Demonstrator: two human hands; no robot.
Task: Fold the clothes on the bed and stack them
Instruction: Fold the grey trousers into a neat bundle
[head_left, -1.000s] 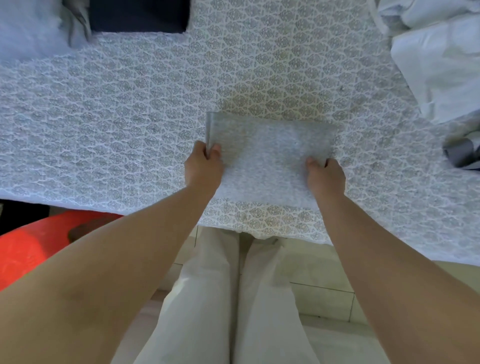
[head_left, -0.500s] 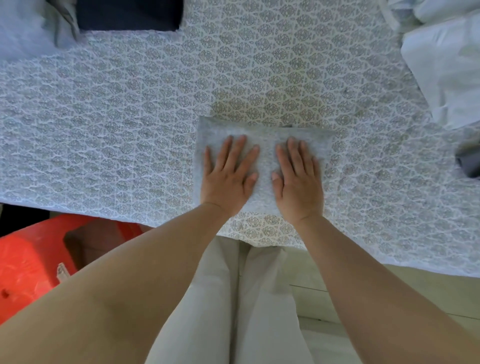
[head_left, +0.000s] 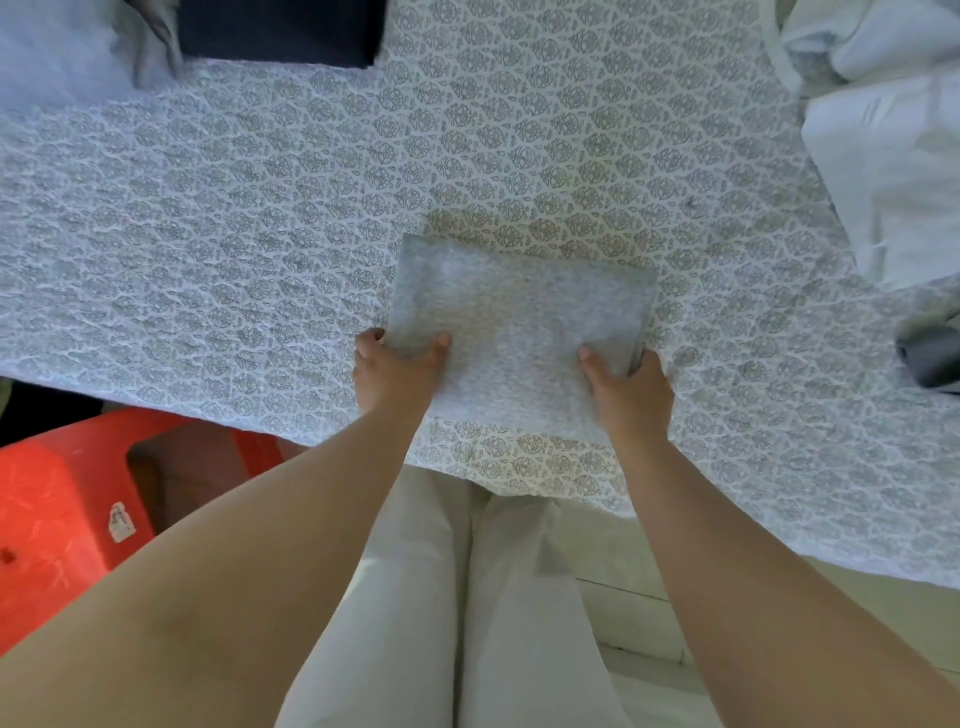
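Note:
A folded light grey garment (head_left: 519, 312) lies as a neat rectangle on the patterned bed cover (head_left: 260, 234), close to the bed's near edge. My left hand (head_left: 395, 371) grips its near left corner, thumb on top and fingers under the edge. My right hand (head_left: 626, 387) grips its near right corner the same way. A dark navy folded piece (head_left: 280, 28) sits at the far left, beside a pale grey cloth (head_left: 62, 52).
White unfolded clothes (head_left: 893, 156) are heaped at the right, with a dark grey rolled item (head_left: 932, 358) below them. A red plastic stool (head_left: 67, 519) stands on the floor at my left. My legs in pale trousers stand against the bed edge.
My hands were flat on top of the folded garment, pressing it. Now both have slid back to its near corners and taken hold of them.

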